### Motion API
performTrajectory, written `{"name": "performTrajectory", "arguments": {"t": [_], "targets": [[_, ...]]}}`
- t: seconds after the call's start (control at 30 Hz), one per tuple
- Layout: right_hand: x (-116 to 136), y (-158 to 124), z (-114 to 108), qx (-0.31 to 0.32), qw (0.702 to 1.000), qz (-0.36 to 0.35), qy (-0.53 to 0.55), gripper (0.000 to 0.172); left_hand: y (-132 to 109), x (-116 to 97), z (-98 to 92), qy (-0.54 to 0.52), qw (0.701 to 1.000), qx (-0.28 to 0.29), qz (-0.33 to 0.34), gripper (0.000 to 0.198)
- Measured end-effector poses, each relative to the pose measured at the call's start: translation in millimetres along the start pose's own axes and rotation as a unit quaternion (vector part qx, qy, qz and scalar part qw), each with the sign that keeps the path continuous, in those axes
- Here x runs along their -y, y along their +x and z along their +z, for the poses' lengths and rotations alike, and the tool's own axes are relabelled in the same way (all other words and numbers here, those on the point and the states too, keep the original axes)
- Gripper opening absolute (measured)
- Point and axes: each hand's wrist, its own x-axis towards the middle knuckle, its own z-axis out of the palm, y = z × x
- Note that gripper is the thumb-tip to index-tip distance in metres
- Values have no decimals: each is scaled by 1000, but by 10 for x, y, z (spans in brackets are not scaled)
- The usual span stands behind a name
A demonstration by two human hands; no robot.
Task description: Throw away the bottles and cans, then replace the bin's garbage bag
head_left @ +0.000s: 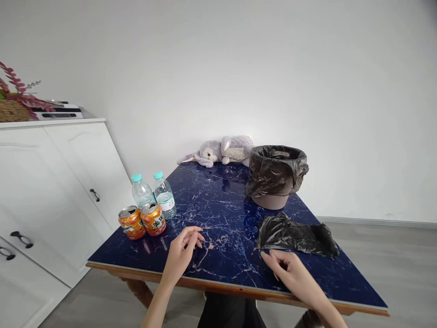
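My left hand [185, 249] rests on the blue marbled table [218, 214], fingers loosely bent and a little apart, with nothing in it. The nearest thing to it is an orange drink can [154, 219] on its left; a second orange can [131, 223] stands beside that one, both opened on top. Two clear plastic bottles with teal caps, a left one [141, 191] and a right one [165, 196], stand upright behind the cans. My right hand [285, 269] lies near the front edge, loosely curled and holding nothing, just in front of a crumpled black plastic bag [295, 234].
A bin [269, 202] lined with a black bag [273, 175] stands at the table's right rear. Against the wall lies a grey plush rabbit [221, 150]. A white cabinet [58, 182] to the left bears a woven basket [13, 110] with red foliage.
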Motion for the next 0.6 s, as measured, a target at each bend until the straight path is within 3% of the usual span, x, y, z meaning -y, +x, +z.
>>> {"name": "performTrajectory", "arguments": {"t": [0.43, 0.6], "targets": [[23, -10, -6, -16, 1000, -2, -13, 63, -22, -75, 10, 8, 1000, 4, -3, 41], [35, -4, -11, -15, 1000, 1, -19, 63, -61, -65, 68, 87, 996, 0, 38, 34]]}}
